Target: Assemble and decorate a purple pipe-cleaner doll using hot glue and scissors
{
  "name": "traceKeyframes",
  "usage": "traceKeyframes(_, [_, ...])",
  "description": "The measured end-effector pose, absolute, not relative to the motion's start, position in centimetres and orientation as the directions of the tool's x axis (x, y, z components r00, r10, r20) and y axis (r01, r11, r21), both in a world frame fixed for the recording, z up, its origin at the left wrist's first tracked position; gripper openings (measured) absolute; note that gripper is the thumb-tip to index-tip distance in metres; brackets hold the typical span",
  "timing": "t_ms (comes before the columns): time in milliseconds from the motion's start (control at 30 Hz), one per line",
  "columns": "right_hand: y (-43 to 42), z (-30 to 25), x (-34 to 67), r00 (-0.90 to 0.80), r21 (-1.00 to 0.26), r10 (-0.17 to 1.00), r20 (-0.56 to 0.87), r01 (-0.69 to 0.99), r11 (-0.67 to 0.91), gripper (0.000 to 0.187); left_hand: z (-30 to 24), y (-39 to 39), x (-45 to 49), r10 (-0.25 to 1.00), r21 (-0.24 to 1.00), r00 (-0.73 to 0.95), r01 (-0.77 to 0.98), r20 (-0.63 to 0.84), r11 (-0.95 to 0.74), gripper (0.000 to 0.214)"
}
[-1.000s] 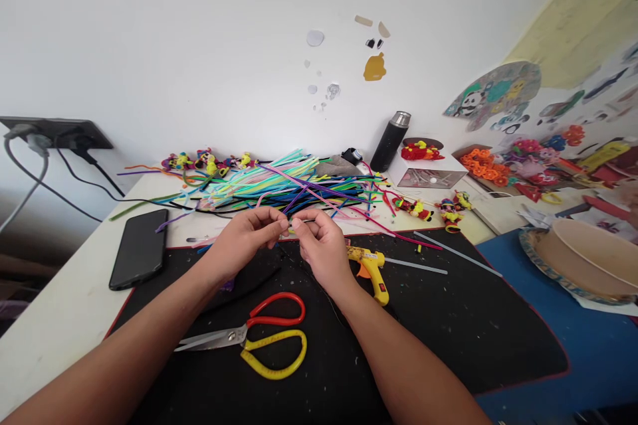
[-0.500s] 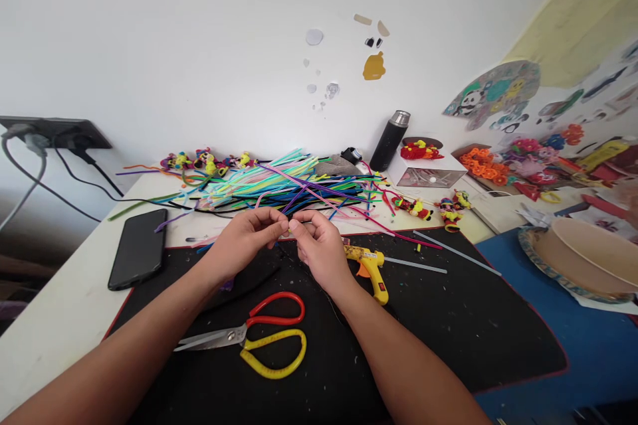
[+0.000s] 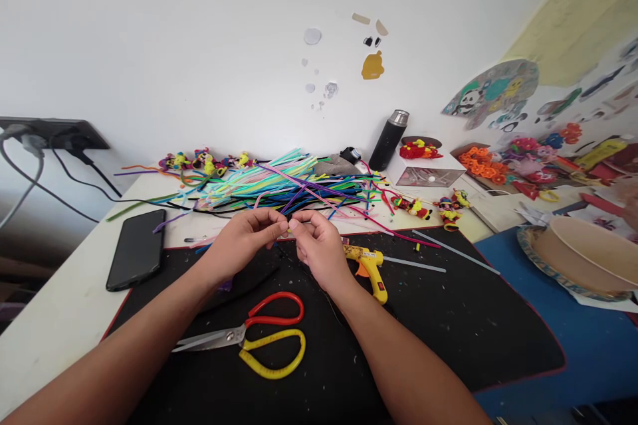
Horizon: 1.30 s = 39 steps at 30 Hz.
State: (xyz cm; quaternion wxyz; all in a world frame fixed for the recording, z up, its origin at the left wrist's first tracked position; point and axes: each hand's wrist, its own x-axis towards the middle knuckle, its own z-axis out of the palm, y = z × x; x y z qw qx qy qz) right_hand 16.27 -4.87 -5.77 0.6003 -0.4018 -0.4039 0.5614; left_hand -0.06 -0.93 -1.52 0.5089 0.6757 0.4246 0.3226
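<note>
My left hand (image 3: 253, 234) and my right hand (image 3: 319, 246) meet fingertip to fingertip above the back of the black mat (image 3: 428, 332). Both are closed in a pinch. Between them is something tiny with a hint of yellow, mostly hidden by the fingers, too small to name. Close by my right hand lies a yellow hot glue gun (image 3: 371, 267) with a clear glue stick in its back. Scissors (image 3: 234, 337) with one red and one yellow handle lie nearer to me, blades pointing left. Beyond my fingers is a heap of colourful pipe cleaners (image 3: 279, 182).
A phone (image 3: 135, 249) lies at the left, below a cable from the power strip (image 3: 54, 133). Small pipe cleaner figures (image 3: 448, 211) lie right of the heap. A black thermos (image 3: 389, 141) and a white box (image 3: 428, 174) stand by the wall. A bowl (image 3: 598, 246) sits far right.
The whole view has shifted very slightly. Both hands keep their pinch in almost the same place, and nothing on the table has moved.
</note>
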Motion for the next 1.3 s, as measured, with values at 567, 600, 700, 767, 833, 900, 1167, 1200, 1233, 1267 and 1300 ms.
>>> traceKeyframes(567, [-4.9,-5.8,16.3,0.043,-0.937,0.999,0.013,-0.349,0.027,0.035,-1.0,-1.1,0.4,0.907,0.960,0.420,0.253,0.001,-0.118,0.038])
traceKeyframes(600, [-4.9,-5.8,16.3,0.042,-0.936,0.999,0.012,-0.350,0.026,0.035,-1.0,-1.1,0.4,0.908,0.963,0.419,0.247,-0.003,-0.111,0.037])
traceKeyframes(700, [-4.9,-5.8,16.3,0.040,-0.935,0.999,0.006,-0.354,0.020,0.036,-1.2,-1.0,0.3,0.909,0.966,0.417,0.239,-0.010,-0.099,0.036])
traceKeyframes(767, [-4.9,-5.8,16.3,0.039,-0.934,0.999,-0.002,-0.356,0.012,0.036,-1.3,-1.0,0.3,0.908,0.966,0.418,0.237,-0.009,-0.100,0.036])
traceKeyframes(833, [-5.0,-5.7,16.3,0.040,-0.935,0.999,-0.004,-0.354,0.011,0.036,-1.5,-0.9,0.2,0.910,0.969,0.415,0.227,-0.005,-0.098,0.037])
traceKeyframes(900, [-5.0,-5.6,16.3,0.042,-0.938,0.999,0.001,-0.347,0.015,0.037,-1.7,-0.8,0.1,0.917,0.973,0.399,0.213,0.000,-0.093,0.039])
traceKeyframes(1167, [-5.1,-5.2,16.2,0.050,-0.934,0.999,0.003,-0.357,0.021,0.038,-2.0,-0.6,-0.1,0.941,0.980,0.337,0.193,-0.011,-0.057,0.040])
traceKeyframes(1200, [-5.1,-5.2,16.2,0.051,-0.934,0.999,0.004,-0.355,0.021,0.038,-2.1,-0.5,-0.1,0.943,0.980,0.334,0.191,-0.014,-0.053,0.040])
traceKeyframes(1233, [-5.1,-5.2,16.2,0.050,-0.935,0.999,0.003,-0.354,0.021,0.037,-2.1,-0.5,-0.1,0.944,0.980,0.331,0.191,-0.015,-0.051,0.041])
traceKeyframes(1267, [-5.0,-5.2,16.2,0.048,-0.935,0.999,0.002,-0.353,0.019,0.037,-2.1,-0.5,-0.1,0.945,0.981,0.327,0.189,-0.015,-0.050,0.041])
traceKeyframes(1300, [-5.0,-5.3,16.2,0.045,-0.936,0.999,0.001,-0.352,0.016,0.036,-2.1,-0.5,-0.1,0.946,0.982,0.324,0.185,-0.016,-0.047,0.041])
